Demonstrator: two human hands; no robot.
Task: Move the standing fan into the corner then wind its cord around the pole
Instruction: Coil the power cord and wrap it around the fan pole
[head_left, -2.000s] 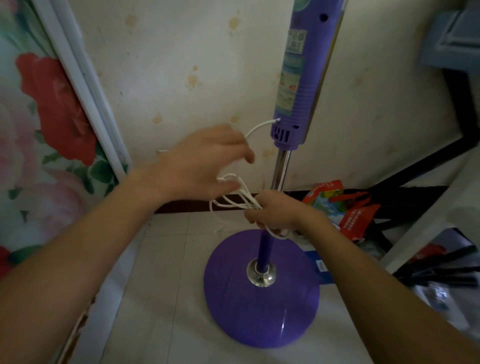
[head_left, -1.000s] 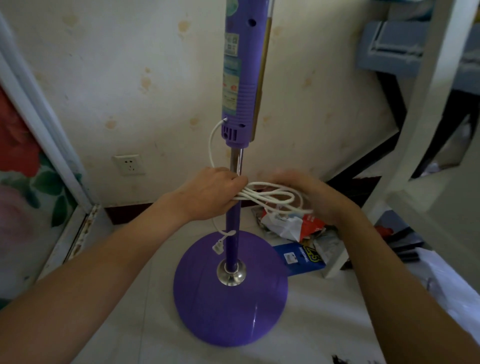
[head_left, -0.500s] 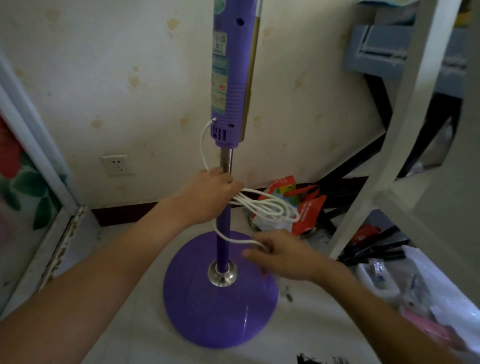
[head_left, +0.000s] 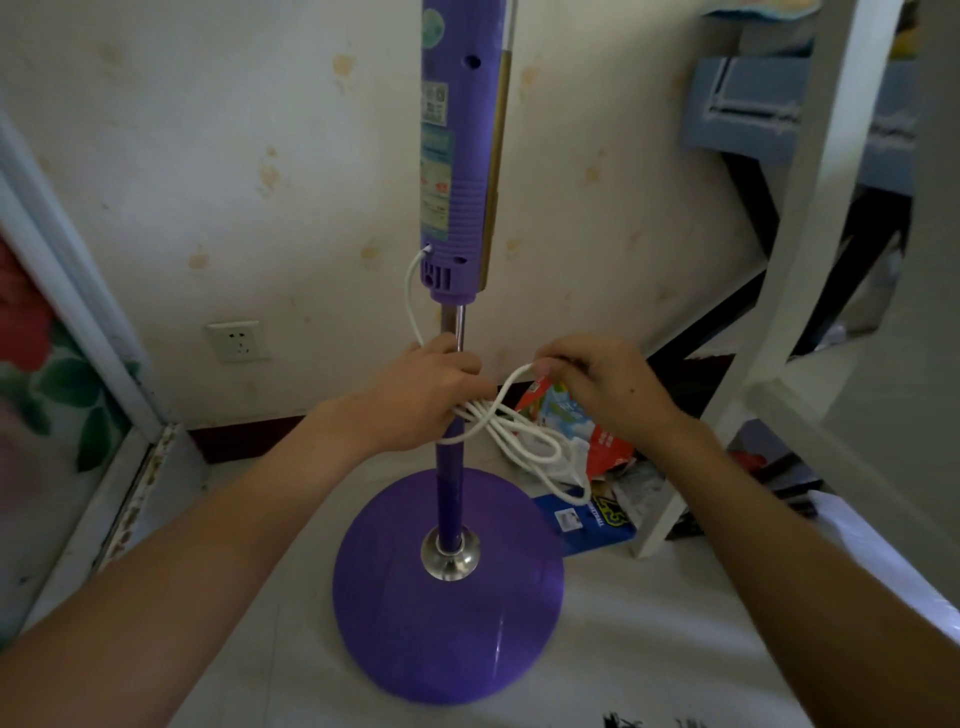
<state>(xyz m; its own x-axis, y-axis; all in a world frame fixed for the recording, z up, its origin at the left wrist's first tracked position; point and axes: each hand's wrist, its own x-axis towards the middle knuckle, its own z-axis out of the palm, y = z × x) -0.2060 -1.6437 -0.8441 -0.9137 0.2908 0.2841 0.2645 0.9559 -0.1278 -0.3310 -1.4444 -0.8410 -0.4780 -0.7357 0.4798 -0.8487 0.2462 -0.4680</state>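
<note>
**A:** Starting nearest, what's at the bottom centre of the frame?

**B:** The fan's round purple base (head_left: 448, 613), flat on the pale floor (head_left: 649, 649). It looks broad and weighty enough, I'd judge, to keep the fan steady while the cord is tugged. From it the pole (head_left: 450, 483) rises straight up the middle.

**A:** And the hands?

**B:** Mid-frame. The left hand (head_left: 426, 397) is curled round the pole, pinning several turns of the white cord (head_left: 524, 434) against it. The right hand (head_left: 605, 387), just right of the pole, pinches a raised bight of the cord between its fingertips; the rest droops in slack loops below.

**A:** How will the cord behave?

**B:** Light, limp, probably smooth, so loops may slide unless held taut. Best gripped close to the pole.

**A:** Farther back?

**B:** The cord enters the purple housing (head_left: 457, 156) above, before a stained wall (head_left: 234, 156) with a socket (head_left: 238, 341) at left.
</note>
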